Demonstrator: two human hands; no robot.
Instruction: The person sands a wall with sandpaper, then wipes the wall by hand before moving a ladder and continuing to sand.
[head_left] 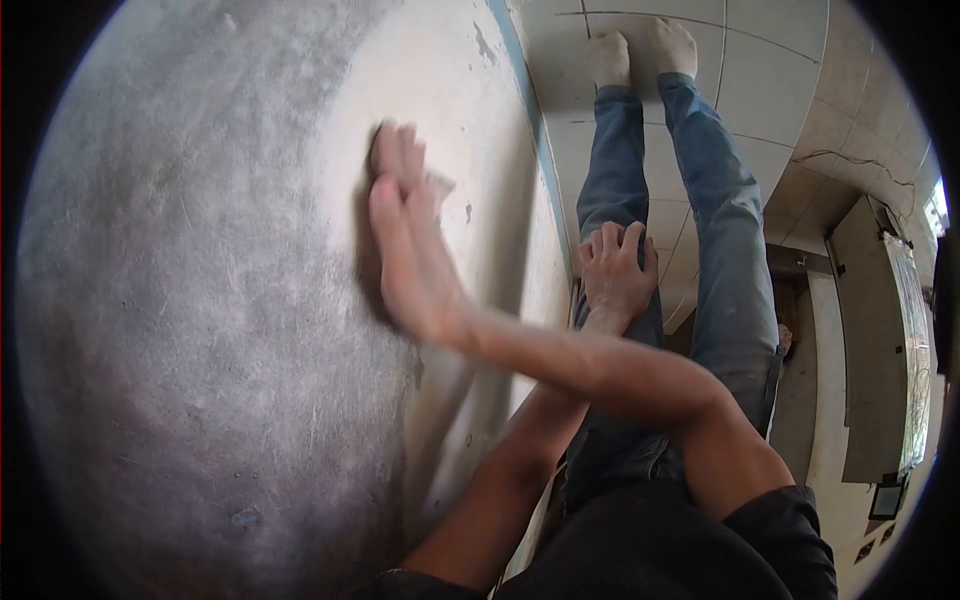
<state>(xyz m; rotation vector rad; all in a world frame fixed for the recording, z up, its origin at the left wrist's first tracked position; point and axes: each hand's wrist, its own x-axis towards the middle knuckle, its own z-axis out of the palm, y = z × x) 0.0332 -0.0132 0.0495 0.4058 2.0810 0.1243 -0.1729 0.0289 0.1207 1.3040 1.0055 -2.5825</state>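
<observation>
Right hand (pixel 405 240) lies flat against the rough grey-and-cream plastered wall (pixel 200 300), fingers (pixel 398 155) straight and close together, pressing a small pale sanding pad (pixel 438 182) whose corner shows beside the fingertips. Left hand (pixel 615 270) rests on the blue denim trouser leg (pixel 620 150), fingers curled loosely, holding nothing. No writing legible.

A small pale rectangular piece of sandpaper (pixel 437 183) lies flat against the grey, scratched plaster wall (pixel 220 300), mostly hidden under fingers, with only 1 light corner peeking out.
</observation>
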